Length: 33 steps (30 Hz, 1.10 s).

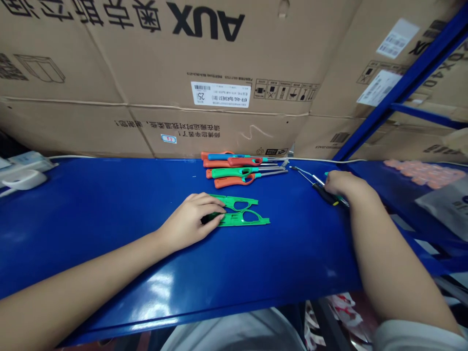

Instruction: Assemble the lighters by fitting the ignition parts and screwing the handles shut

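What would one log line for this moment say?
left hand: on green handle shells | right hand: on screwdriver | finished lighters: piled behind | surface: blue shelf

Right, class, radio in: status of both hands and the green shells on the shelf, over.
Left hand pressing on green lighter shells. Right hand on screwdriver. Assembled lighters piled behind, clear of both hands.

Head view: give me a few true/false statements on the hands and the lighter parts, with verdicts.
1. The left hand rests on the green lighter shell halves. True.
2. The right hand holds an orange lighter. False: it is at the black-handled tools; the grip is hidden.
3. The pile of assembled lighters lies between the two hands, nearer the cardboard boxes. True.
4. The shelf is red. False: it is blue.
5. Two green shell halves lie stacked on the pile. False: they lie side by side, apart from it.
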Tool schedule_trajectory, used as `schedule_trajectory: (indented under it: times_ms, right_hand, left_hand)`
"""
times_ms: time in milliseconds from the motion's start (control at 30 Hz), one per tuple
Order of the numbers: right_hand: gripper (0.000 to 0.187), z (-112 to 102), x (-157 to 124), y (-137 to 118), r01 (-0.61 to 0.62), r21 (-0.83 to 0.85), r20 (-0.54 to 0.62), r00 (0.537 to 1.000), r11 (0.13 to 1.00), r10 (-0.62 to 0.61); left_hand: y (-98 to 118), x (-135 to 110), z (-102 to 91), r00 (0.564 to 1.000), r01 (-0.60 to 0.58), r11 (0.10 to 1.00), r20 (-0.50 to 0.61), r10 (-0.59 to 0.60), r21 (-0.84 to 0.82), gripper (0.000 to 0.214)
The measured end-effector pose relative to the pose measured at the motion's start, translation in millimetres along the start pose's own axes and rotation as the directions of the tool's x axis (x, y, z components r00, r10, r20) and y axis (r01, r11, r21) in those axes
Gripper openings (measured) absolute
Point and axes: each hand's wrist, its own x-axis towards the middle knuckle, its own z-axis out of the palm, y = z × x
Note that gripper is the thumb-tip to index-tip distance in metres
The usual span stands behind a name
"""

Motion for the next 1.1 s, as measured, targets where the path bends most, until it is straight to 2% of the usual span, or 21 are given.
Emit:
schedule_trajectory:
  times_ms: [233, 300, 367, 467, 567, 667, 800, 900, 1000, 1100]
  right_hand:
    - [0.033, -13.0, -17.4, -12.4, -0.010, 0.077, -0.169, 0.985, 0.997, 0.023]
    - [0.031, -15.4, -24.5, -16.7, 0.036, 0.157, -0.238, 0.971, 0.987, 0.003]
    - [0.026, -16.7, -31.0, -20.6, 0.149, 0.261, -0.324, 0.944, 0.954, -0.059]
    - [0.022, -17.9, -40.9, -27.3, 0.373, 0.358, -0.435, 0.878, 0.856, -0.201]
    - [0.017, -17.4, -52.7, -37.2, 0.535, 0.381, -0.511, 0.802, 0.754, -0.311]
    - [0.011, -14.7, -65.5, -48.1, 0.700, 0.334, -0.569, 0.684, 0.631, -0.457]
    - [0.016, -10.6, -78.5, -57.0, 0.835, 0.213, -0.520, 0.537, 0.508, -0.664]
    - [0.016, -8.7, -85.1, -61.0, 0.898, 0.151, -0.479, 0.432, 0.413, -0.764]
    - [0.019, -6.7, -91.3, -66.6, 0.916, 0.167, -0.455, 0.399, 0.364, -0.796]
    - [0.019, -4.1, -97.7, -73.7, 0.920, 0.207, -0.406, 0.391, 0.334, -0.826]
  left_hand:
    - [-2.5, -1.0, 1.8, 0.999, 0.043, 0.999, -0.027, -0.044, -0.022, 0.027]
    - [-1.1, -0.6, 1.2, 0.999, 0.048, 0.999, -0.016, -0.049, -0.023, 0.031]
    - [0.1, -0.2, 0.6, 0.998, 0.057, 0.998, -0.008, -0.057, -0.020, 0.034]
    - [0.2, -0.4, 0.0, 0.997, 0.072, 0.997, -0.004, -0.072, 0.005, 0.038]
    - [-1.3, -1.3, -0.4, 0.996, 0.088, 0.995, -0.019, -0.087, 0.043, 0.041]
    - [-3.6, -1.9, -0.2, 0.995, 0.099, 0.993, -0.032, -0.097, 0.060, 0.046]
    - [-4.1, -2.0, -0.3, 0.993, 0.104, 0.993, -0.054, -0.101, 0.058, 0.050]
    - [-0.4, -1.7, -1.5, 0.987, 0.122, 0.992, -0.113, -0.117, 0.037, 0.041]
    - [5.1, -1.9, -2.5, 0.968, 0.151, 0.988, -0.200, -0.153, -0.028, 0.023]
    - [9.2, -2.7, -1.9, 0.947, 0.145, 0.980, -0.269, -0.177, -0.137, 0.037]
